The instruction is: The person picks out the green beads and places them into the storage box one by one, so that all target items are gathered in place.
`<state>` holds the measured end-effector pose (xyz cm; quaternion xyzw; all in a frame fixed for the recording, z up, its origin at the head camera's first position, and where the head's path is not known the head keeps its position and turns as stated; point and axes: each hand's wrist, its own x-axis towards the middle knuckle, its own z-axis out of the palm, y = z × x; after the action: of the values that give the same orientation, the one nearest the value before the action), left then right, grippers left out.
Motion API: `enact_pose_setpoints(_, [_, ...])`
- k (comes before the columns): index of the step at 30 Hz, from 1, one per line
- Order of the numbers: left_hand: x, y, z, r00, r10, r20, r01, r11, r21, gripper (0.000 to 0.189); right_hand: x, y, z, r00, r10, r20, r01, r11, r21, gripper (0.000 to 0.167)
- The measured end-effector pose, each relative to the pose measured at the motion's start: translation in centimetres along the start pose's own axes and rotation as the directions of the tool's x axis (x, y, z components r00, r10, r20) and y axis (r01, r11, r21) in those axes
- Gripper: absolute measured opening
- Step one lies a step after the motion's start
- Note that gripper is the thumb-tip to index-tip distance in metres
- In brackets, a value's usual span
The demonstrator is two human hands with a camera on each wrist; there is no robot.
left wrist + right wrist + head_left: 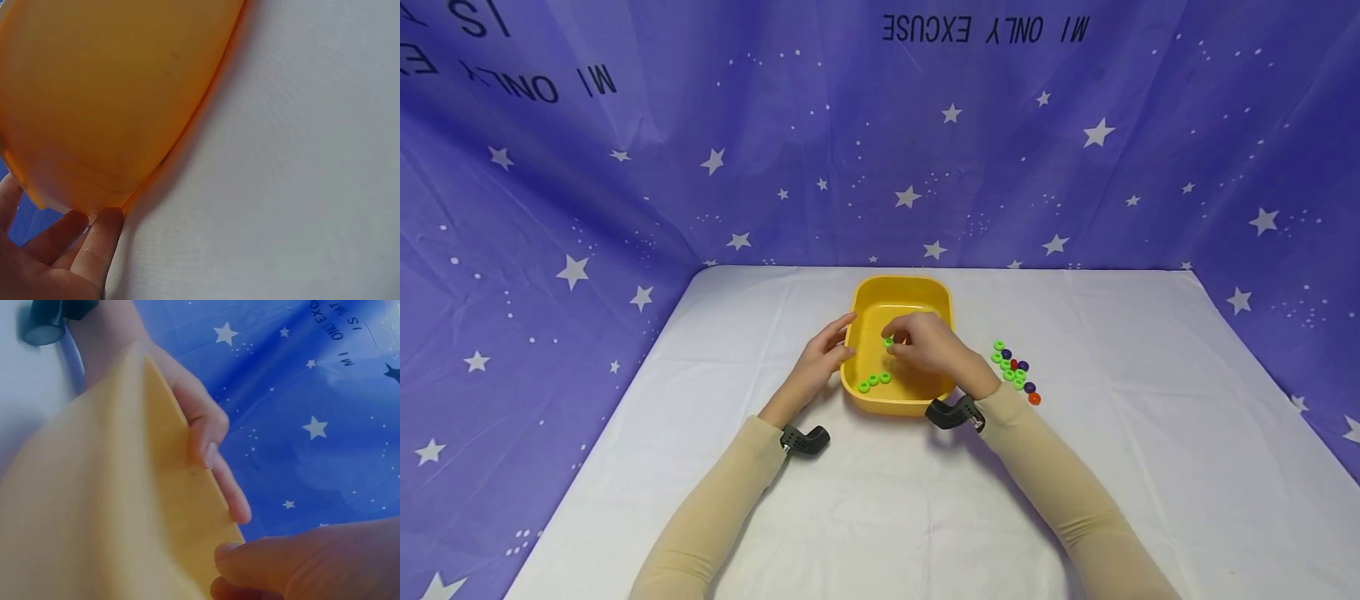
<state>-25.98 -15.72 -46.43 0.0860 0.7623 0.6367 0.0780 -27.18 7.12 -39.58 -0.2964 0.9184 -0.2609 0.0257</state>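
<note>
A yellow plastic bin (897, 407) stands on the white-covered table. My left hand (820, 360) holds its left side, with the thumb hooked over the rim and other fingers against the outer wall. In the left wrist view, those fingertips (112, 219) touch the wall near the bottom edge. My right hand (928, 343) is over the inside of the bin, pinching a green ring-shaped bead (888, 342) between thumb and fingertips. Three green beads (873, 380) lie in a short row on the bin floor, near its front left corner. The right wrist view hides the pinched bead.
Right of the bin, a loose cluster of beads lies on the cloth: several green beads (1006, 365), some purple beads (1023, 366), a red bead (1014, 364) and an orange bead (1034, 399). A purple star-patterned curtain (880, 167) rises behind the table and at both sides.
</note>
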Motion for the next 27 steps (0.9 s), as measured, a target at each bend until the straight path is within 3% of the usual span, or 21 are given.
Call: enact_pose_setpoints(27, [0.0,0.1,0.0,1.000,0.013,0.006,-0.013,1.000,-0.007,0.065,0.3,0.2,2.3,0.994,0.027,0.108,-0.018,0.996,-0.087,0.022])
